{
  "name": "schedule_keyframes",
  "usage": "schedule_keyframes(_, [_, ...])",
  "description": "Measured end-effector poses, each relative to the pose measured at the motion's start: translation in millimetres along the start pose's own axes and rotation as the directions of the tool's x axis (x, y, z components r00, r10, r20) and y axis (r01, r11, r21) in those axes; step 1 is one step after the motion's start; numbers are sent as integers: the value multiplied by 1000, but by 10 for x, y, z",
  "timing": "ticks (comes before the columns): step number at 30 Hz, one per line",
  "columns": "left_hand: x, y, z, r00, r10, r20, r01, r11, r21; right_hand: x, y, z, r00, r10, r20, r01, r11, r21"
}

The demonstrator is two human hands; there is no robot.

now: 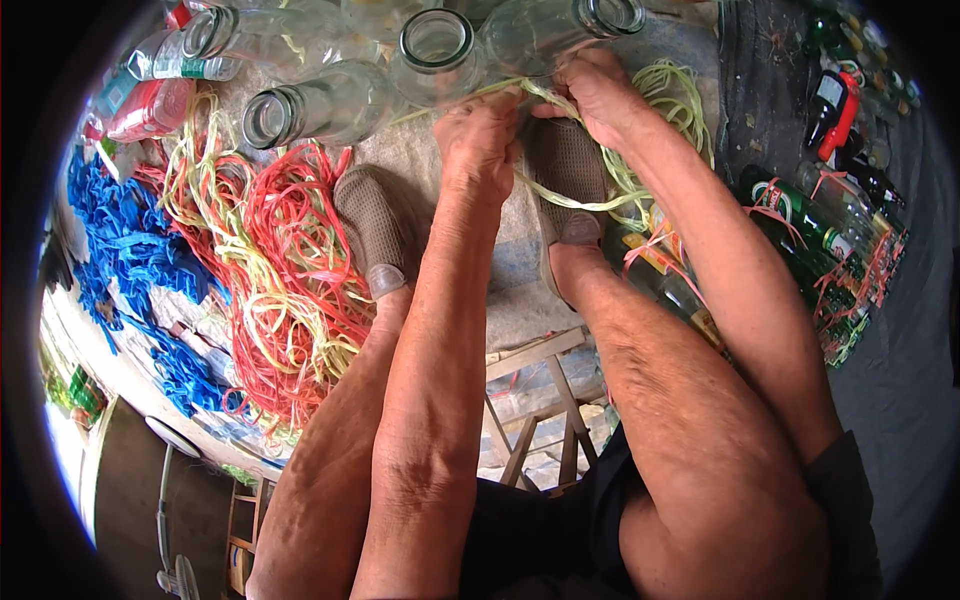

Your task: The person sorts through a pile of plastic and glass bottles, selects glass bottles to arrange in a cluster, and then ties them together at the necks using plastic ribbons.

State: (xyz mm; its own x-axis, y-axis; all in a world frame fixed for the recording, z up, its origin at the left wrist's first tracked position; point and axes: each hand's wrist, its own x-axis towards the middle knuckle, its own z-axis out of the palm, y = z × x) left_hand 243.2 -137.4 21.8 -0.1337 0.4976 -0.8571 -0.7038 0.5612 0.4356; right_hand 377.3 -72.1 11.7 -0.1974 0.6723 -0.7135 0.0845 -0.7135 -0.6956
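Observation:
Clear glass bottles are grouped at the top: one lying bottle [345,105] points left, a wide-mouthed bottle [437,75] stands in the middle, and another bottle [530,40] leans right. My left hand [478,140] is closed in a fist, gripping pale yellow-green plastic twine [575,205] close against the bottles. Just to its right, my right hand [598,98] pinches the same twine, which stretches between the two hands. Part of the strand passes along the near side of the bottles. Loose loops of it lie right of my right wrist. My fingertips are partly hidden.
Tangled red and yellow twine [290,260] and blue strips [130,240] lie at left. Plastic bottles [155,105] sit at upper left. Tied green bottles [790,215] stand at right. My shoes [375,215] flank the work spot; a wooden frame [540,400] is between my legs.

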Motion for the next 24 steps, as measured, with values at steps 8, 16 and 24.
schedule_keyframes(8, [-10,-45,-42,999,8,51,-8,1000,5,0,67,-78,998,24,54,-30,994,106])
schedule_keyframes(16, [26,-87,-89,999,-1,48,1,1000,4,16,148,-42,998,-62,32,61,997,47])
schedule_keyframes(24, [-31,-74,-27,994,109,-15,-109,993,36,95,188,46,991,-90,-96,75,986,-149])
